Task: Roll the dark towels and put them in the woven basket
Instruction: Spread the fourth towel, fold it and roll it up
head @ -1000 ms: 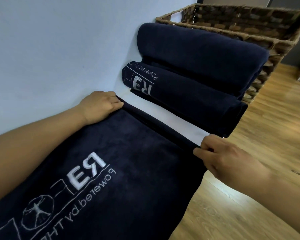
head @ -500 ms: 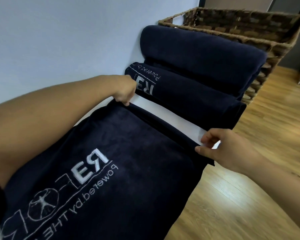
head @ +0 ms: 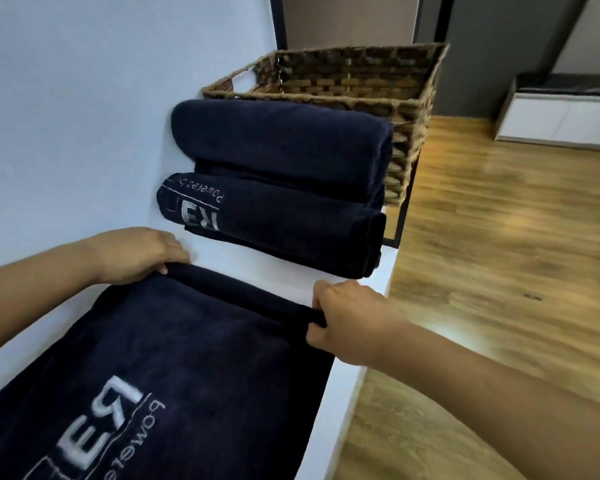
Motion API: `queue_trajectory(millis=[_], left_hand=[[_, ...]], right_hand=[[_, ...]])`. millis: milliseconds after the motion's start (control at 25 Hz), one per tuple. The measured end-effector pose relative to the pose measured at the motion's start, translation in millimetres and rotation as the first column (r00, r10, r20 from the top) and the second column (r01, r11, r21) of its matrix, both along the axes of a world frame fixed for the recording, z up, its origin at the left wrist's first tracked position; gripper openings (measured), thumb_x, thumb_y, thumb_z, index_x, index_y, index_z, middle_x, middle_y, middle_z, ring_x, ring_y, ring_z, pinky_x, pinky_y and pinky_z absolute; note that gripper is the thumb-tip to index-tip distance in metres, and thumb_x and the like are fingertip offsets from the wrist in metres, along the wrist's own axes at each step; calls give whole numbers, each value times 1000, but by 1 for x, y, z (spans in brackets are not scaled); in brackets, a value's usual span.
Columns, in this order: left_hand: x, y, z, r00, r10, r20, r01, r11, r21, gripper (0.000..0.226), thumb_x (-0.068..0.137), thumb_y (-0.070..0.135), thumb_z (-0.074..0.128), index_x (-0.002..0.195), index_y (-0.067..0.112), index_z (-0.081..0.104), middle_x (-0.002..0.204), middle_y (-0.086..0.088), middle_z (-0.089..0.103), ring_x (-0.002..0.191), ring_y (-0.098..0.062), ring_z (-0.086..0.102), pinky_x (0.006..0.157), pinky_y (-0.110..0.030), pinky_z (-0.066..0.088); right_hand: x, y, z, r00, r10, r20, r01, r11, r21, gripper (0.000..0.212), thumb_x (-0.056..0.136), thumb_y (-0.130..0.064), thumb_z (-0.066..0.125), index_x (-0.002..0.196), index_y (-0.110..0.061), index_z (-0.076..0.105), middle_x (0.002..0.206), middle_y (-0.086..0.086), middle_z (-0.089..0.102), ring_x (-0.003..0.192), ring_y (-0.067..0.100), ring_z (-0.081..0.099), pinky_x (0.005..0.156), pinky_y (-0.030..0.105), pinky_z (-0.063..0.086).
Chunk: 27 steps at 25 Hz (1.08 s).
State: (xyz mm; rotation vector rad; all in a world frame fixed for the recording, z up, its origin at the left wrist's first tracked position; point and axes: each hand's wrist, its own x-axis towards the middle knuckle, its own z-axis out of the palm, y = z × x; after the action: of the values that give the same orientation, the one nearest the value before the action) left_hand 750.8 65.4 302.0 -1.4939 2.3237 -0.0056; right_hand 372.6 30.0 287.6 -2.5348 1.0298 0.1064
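While both hands sit at the far edge of the flat dark towel (head: 160, 358), I see that edge turned over into a narrow fold running between them. On my feed the left hand (head: 136, 254) is at the fold's wall-side end, fingers curled down over the cloth with the thumb tip against it; the right hand (head: 347, 320) is at the opposite end, by the shelf's open side, pinching the fold between thumb and curled fingers. The rest of the towel lies spread toward the camera on the white shelf (head: 257, 268), along the pale wall (head: 84, 98). Just beyond the hands, across a bare strip of shelf, two rolled dark towels are stacked, the upper roll (head: 278, 140) on the lower roll (head: 291, 233), with the upper one touching the front of the woven basket (head: 413, 109) behind. Pale lettering on the flat towel reads as large "RE" beside smaller "powere", cut off at the frame's edge; the lower roll shows "RE" and "Powered b", the rest hidden round its curve
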Motion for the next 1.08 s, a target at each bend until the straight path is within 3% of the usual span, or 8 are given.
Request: queue_trajectory(millis=[120,240,400,560,680,800,920,1080], left_hand=[[-2,-7,1,986,-158,62,164,979,-117,22,73,11,66,84,24,54,79,11,57,74,-12,53,69,-15,28],[-11,-9,-2,969,-210,132,239,932,-271,10,68,16,57,78,17,55,76,4,56,67,-19,54,65,-23,41],[-12,22,-27,996,-68,50,83,865,-495,16,81,18,37,76,8,48,71,-9,53,63,-30,49,42,-33,41],[-3,57,-43,1000,26,10,-16,837,-546,24,89,16,38,96,5,57,85,-13,63,73,-32,55,42,-36,47],[-5,83,-43,991,-4,-135,-70,841,-537,47,101,28,31,108,1,70,101,-13,71,83,-32,65,55,-39,58],[-15,73,-21,968,145,-206,-223,873,-434,26,91,28,52,89,15,75,86,1,73,73,-24,69,60,-32,54],[-24,34,12,885,457,-86,-465,877,-124,8,77,25,76,76,25,69,72,14,69,74,-14,64,64,-26,42],[-48,-19,27,795,603,64,-605,781,157,52,66,16,86,102,24,49,82,6,59,81,-19,57,66,-32,45]], right_hand=[[0,0,-5,998,36,47,-31,994,-103,20,89,-27,56,92,-13,42,82,3,49,73,26,53,53,31,38],[-3,2,-16,965,259,45,-209,859,-467,31,69,-9,72,81,-13,44,68,0,37,54,18,38,39,25,19],[-11,10,-33,846,532,-29,-386,575,-722,16,76,4,55,82,-11,54,73,4,49,61,18,39,47,29,37],[-19,9,-32,743,654,-140,-499,403,-767,28,87,4,35,83,-12,57,76,4,52,70,22,46,58,31,43],[-21,3,-27,763,643,62,-501,649,-572,27,97,-13,38,85,-17,61,81,-2,56,76,17,50,66,28,48],[-10,-10,-12,900,304,313,-313,950,-23,12,95,-34,57,88,-27,63,80,-11,62,74,8,59,68,29,52],[-1,-21,-1,985,45,169,-85,968,236,34,80,-43,76,105,-32,55,87,-11,63,71,12,67,64,28,57],[8,-15,9,998,40,-38,-32,980,198,50,81,-50,72,121,-27,54,102,-9,61,81,12,68,75,29,59]])
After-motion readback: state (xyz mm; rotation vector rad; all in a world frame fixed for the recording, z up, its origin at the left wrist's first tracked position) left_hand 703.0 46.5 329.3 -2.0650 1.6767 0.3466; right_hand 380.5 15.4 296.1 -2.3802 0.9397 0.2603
